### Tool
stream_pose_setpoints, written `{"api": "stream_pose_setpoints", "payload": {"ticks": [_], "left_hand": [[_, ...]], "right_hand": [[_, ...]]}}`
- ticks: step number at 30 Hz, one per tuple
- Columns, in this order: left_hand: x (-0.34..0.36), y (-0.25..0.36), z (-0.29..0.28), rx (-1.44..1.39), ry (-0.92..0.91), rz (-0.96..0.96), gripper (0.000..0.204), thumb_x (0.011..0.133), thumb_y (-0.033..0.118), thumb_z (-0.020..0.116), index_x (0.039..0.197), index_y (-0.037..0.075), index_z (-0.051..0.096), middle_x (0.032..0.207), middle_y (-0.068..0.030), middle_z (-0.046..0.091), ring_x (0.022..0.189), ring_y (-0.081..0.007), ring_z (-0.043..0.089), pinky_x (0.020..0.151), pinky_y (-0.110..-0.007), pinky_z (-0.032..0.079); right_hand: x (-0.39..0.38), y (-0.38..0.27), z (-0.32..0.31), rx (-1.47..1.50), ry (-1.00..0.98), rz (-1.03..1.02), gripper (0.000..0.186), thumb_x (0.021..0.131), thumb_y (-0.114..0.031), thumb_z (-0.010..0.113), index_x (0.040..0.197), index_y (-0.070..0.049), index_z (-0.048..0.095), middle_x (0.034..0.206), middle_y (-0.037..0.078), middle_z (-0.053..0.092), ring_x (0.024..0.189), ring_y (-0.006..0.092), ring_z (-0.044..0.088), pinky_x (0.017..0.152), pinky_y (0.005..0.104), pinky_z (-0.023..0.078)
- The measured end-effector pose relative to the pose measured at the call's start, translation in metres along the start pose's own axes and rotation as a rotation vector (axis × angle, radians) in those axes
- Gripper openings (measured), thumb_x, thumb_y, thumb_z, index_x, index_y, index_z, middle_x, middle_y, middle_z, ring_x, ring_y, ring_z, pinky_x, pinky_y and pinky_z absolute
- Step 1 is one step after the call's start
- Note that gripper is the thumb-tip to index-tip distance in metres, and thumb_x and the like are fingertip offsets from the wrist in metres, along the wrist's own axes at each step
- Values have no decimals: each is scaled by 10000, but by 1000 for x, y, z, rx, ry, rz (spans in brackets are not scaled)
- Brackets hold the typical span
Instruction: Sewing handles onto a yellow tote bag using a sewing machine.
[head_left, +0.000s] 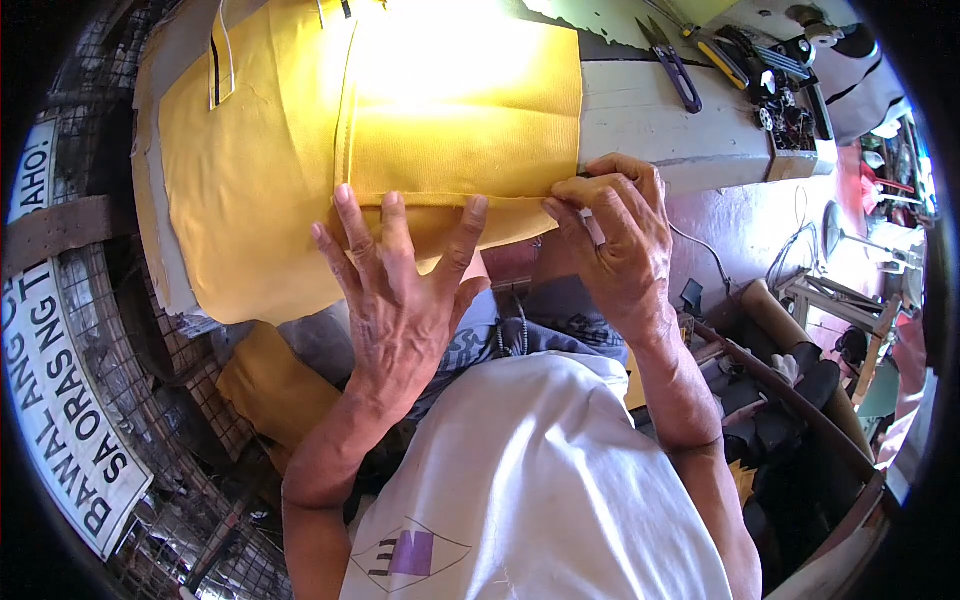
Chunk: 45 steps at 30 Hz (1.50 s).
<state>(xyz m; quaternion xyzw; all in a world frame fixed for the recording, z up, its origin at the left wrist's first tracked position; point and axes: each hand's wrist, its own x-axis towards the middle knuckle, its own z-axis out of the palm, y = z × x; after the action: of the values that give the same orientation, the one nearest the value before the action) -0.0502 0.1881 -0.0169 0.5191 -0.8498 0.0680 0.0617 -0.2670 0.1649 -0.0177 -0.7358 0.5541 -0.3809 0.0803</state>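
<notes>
A large piece of yellow leather-like fabric [250,190] lies across the work surface, with a stitched seam running down it. Along its near edge a narrow strip is folded over. My left hand [390,270] rests on that edge with its fingers spread, pressing near the lower end of the seam. At the right corner, my right hand [625,240] pinches the folded edge between thumb and fingers. A bright light washes out the fabric's far part.
Thread snips [675,70] and a yellow-handled cutter [722,62] lie on the grey machine table [640,130]. A wooden tray [793,160] of small metal parts stands at its right end. Wire mesh [200,400] with a white sign [75,420] borders the left. Another yellow piece [275,385] hangs below.
</notes>
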Motion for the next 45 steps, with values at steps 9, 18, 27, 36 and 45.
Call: {"api": "stream_pose_setpoints", "payload": {"ticks": [9,18,27,36,45], "left_hand": [[4,3,-4,21,-70,13,757,832,514,677,1510,442,348,1396,-256,245,1383,-595,192,1036,-784,288],[2,-2,-5,13,-40,9,848,782,431,776,1518,395,356,1395,-251,261,1386,-592,201,1051,-773,280],[-7,-8,4,-38,11,32,832,793,376,783,1516,317,376,1429,-257,280,1398,-592,220,1076,-766,244],[-2,-5,7,-1,47,38,768,853,414,719,1522,320,353,1409,-269,303,1386,-600,234,1077,-764,240],[9,-28,-5,-170,216,-32,505,900,333,682,1324,76,590,1189,-156,535,1285,-369,476,1114,-607,310]], "right_hand": [[2,12,-3,-78,-78,-163,217,771,-56,732,973,-111,676,877,49,619,989,286,568,833,430,424],[3,17,-5,-35,-101,-201,300,682,-128,768,970,-119,688,922,25,640,1041,262,564,845,436,424],[-9,33,7,-133,-71,-421,599,598,-274,755,1194,-238,718,989,-2,533,1083,236,546,984,473,431],[-21,17,11,-369,-3,-500,442,786,-174,696,1227,-138,692,1046,34,540,1143,241,546,1013,483,444],[21,1,-14,-334,-265,-629,467,663,-180,638,1093,1,645,926,65,573,889,229,584,816,373,513]]}}
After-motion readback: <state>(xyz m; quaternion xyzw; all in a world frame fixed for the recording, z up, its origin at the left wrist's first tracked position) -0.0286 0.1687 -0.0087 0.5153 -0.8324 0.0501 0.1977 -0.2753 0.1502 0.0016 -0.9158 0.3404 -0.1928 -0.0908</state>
